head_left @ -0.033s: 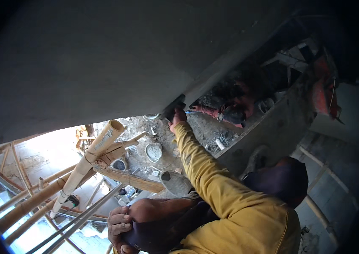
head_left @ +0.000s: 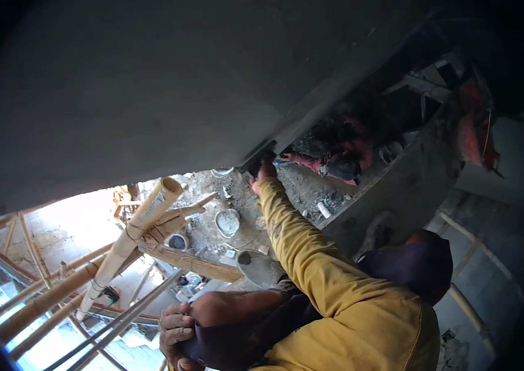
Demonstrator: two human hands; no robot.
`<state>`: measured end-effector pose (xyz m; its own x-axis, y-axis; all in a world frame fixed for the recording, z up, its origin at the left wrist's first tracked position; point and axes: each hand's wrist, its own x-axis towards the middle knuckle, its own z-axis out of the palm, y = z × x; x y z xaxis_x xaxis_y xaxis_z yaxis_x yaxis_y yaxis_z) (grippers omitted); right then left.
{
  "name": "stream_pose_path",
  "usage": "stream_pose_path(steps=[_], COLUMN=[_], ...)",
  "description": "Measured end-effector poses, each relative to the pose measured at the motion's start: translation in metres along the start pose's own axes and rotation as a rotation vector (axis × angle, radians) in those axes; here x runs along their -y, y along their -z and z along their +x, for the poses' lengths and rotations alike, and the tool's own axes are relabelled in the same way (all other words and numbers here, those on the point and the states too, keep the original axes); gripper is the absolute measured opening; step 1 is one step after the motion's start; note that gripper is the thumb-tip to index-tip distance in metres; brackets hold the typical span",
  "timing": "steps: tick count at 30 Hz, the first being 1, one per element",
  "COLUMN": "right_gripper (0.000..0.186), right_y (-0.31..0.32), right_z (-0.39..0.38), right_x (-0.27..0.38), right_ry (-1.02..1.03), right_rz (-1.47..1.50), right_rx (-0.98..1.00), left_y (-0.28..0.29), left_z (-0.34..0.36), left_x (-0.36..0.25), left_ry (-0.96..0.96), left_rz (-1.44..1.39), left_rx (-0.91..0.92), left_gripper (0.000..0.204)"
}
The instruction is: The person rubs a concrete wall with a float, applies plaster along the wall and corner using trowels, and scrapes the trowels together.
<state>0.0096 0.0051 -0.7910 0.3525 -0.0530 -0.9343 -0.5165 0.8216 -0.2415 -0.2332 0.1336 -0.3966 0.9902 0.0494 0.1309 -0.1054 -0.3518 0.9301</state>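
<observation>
Head view: two hands [head_left: 176,334], one tool [head_left: 256,160] in right [head_left: 266,172]

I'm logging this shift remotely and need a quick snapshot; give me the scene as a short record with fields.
Right hand: the right hand grips a dark flat tool
Tool position: at the lower edge of the grey wall
Left hand: the left hand rests on the bent knee, holding no tool
Left side: bamboo pole, slanting, beside a wooden plank
Below: bucket with grey contents
Other person: a person in red, lower down, beyond the tool
Unclear: the tool's exact type, too dark
</observation>
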Motion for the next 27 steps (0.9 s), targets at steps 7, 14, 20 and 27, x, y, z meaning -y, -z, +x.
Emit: stream_pose_path(steps=[7, 14, 20, 27], right_gripper=[0.046, 0.048, 0.063, 0.039], right_y=[-0.019, -0.062, -0.062, -0.010], right_z=[-0.012, -0.165, -0.276, -0.113], right_x=[0.030, 0.063, 0.057, 0.051], right_ry=[0.160, 1.005, 1.763, 0.643], right_rz=[0.254, 0.054, -0.574, 0.004], right_rx=[0.058, 0.281, 0.758, 0.022], left_y=[-0.012, -0.011, -0.012, -0.018], left_z=[0.007, 0.007, 0.026, 0.028], left_x=[0.001, -0.002, -0.001, 0.007], left_ry=[-0.018, 0.019, 0.023, -0.023], left_rz=[-0.153, -0.169, -0.119, -0.085], left_rx=[-0.055, -0.080, 0.029, -0.069], left_gripper=[0.052, 0.050, 0.045, 0.055])
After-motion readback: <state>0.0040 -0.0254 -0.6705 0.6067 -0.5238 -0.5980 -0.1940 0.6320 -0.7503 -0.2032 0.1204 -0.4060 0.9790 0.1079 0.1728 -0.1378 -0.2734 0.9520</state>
